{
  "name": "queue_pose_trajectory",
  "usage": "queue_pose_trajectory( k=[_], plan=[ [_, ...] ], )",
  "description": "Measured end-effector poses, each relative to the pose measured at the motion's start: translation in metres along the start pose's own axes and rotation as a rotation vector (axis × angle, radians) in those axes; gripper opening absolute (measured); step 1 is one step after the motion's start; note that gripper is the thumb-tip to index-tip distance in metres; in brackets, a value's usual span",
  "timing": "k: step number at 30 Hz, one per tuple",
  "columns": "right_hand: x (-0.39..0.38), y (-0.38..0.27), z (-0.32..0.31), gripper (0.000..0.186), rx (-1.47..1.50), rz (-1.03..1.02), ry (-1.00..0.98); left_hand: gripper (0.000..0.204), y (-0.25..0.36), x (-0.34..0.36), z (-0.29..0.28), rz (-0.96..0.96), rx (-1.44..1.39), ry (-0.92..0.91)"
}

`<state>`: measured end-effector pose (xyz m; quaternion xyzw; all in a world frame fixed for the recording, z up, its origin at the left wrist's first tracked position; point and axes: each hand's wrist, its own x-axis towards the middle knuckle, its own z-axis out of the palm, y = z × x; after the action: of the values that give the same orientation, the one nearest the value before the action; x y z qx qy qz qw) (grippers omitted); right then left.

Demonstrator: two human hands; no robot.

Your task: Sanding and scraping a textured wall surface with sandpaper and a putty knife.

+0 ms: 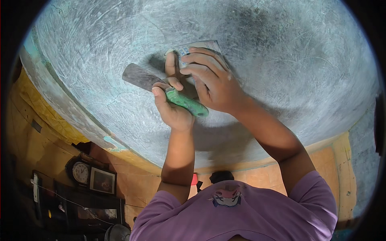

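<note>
My left hand (pixel 173 110) grips a putty knife by its green handle (pixel 187 103); the wide, dull metal blade (pixel 138 76) points up-left. One finger of that hand reaches up to a flat, pale sheet (pixel 211 47) with blue markings. My right hand (pixel 217 86) is on this sheet, its fingers bent over the face and hiding much of it. Both hands are close together in front of a mottled, scratched blue-grey wall (pixel 281 60), casting shadows on it. Whether the sheet touches the wall is unclear.
At lower left are a clock (pixel 81 172), a framed picture (pixel 102 179), a dark cabinet (pixel 80 203) and a fan (pixel 116 233). A yellow cloth (pixel 46 106) lies along the left side. An orange tiled floor (pixel 265 178) shows below the wall; a small red object (pixel 194 179) is on it.
</note>
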<state>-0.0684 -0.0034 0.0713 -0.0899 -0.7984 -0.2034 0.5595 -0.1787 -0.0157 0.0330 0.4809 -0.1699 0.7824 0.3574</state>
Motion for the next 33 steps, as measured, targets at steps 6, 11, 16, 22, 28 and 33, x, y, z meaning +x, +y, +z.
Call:
queue_pose_trajectory(
  k=[6,11,16,22,28,33],
  plan=[
    [-0.007,-0.011,-0.002,0.040,-0.339,0.048,-0.165,0.038,0.015,-0.012,-0.004,-0.013,0.054,-0.059],
    [-0.019,-0.010,-0.019,0.051,-0.438,0.168,-0.213,0.039,0.018,-0.031,-0.012,-0.075,0.372,-0.036],
    [-0.032,-0.005,-0.040,0.054,-0.470,0.221,-0.245,0.044,0.020,-0.057,-0.006,-0.434,0.225,0.071],
    [-0.051,0.009,-0.075,0.058,-0.500,0.265,-0.216,0.049,-0.001,-0.071,0.004,-0.522,0.216,0.025],
    [-0.073,0.016,-0.100,0.058,-0.483,0.310,-0.222,0.043,-0.026,-0.082,0.019,-0.652,0.221,0.041],
    [-0.089,0.029,-0.130,0.058,-0.506,0.350,-0.199,0.041,-0.042,-0.084,0.036,-0.691,0.297,0.023]
  ],
)
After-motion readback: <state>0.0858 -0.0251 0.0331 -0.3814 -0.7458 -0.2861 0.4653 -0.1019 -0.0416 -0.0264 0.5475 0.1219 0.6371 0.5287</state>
